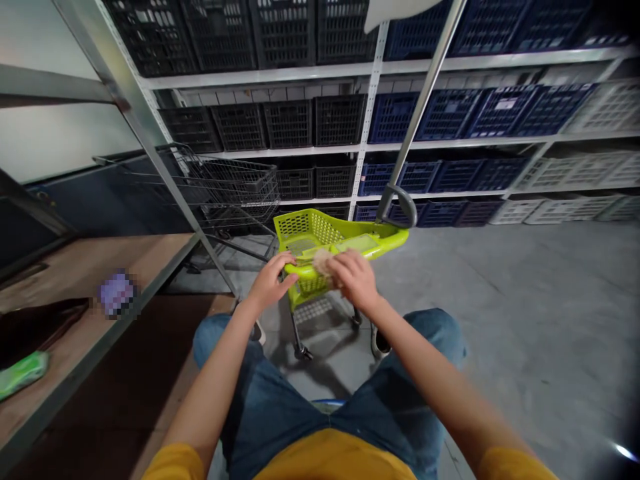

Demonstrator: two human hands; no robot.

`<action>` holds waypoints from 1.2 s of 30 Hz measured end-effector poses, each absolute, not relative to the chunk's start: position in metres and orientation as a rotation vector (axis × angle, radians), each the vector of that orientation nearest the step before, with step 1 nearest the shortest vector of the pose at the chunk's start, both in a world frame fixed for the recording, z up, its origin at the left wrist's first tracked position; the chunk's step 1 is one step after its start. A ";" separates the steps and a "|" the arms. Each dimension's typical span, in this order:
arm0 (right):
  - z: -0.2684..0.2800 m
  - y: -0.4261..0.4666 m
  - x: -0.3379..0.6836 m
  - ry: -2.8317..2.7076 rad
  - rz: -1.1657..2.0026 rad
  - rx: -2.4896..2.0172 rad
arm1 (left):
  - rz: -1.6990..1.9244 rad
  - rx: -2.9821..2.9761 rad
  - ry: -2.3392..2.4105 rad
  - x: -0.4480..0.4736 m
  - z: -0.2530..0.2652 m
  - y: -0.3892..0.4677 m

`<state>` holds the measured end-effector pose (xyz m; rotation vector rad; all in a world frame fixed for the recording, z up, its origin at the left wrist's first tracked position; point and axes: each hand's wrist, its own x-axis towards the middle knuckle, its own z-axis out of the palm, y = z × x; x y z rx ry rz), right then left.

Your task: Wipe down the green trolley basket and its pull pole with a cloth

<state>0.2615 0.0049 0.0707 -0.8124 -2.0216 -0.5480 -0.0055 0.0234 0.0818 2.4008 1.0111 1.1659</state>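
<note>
A small lime-green shopping cart [345, 233] stands upright between my knees, with a grey pole rising from its far right end. On the left corner of its rim rests my left hand [273, 283], fingers over the edge and thumb apart below, gripping it. My right hand [356, 277] is closed around a crumpled beige cloth [324, 262], which lies against the cart's near rim. The right palm and part of the cloth are hidden behind the fingers.
Racks of black crates [290, 123] and blue crates [450, 117] line the back. A dark wire shopping cart [235, 183] stands behind the green one. At left, a wooden shelf [160, 250] in a metal frame holds a green-and-white packet [23, 375] and a blurred purple item [117, 293].
</note>
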 end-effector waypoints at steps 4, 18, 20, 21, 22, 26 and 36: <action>0.076 0.020 0.325 -1.726 -0.540 -1.134 | 1.039 2.464 1.139 -0.015 0.089 0.028; 0.108 -0.002 0.200 -2.210 -0.259 -0.871 | 1.110 2.727 1.236 -0.004 0.094 0.012; 0.109 0.003 0.216 -2.212 -0.241 -0.845 | 1.122 2.728 1.221 -0.008 0.092 0.016; 0.107 0.007 0.232 -2.182 -0.239 -0.852 | 1.132 2.724 1.214 -0.010 0.091 0.017; 0.104 0.011 0.251 -2.130 -0.247 -0.880 | 1.145 2.716 1.207 -0.012 0.090 0.019; 0.082 0.028 0.338 -1.783 -0.376 -1.101 | 1.207 2.682 1.185 -0.014 0.084 0.022; 0.059 0.016 0.260 -1.605 -0.418 -1.105 | 1.403 2.553 1.168 -0.009 0.076 0.020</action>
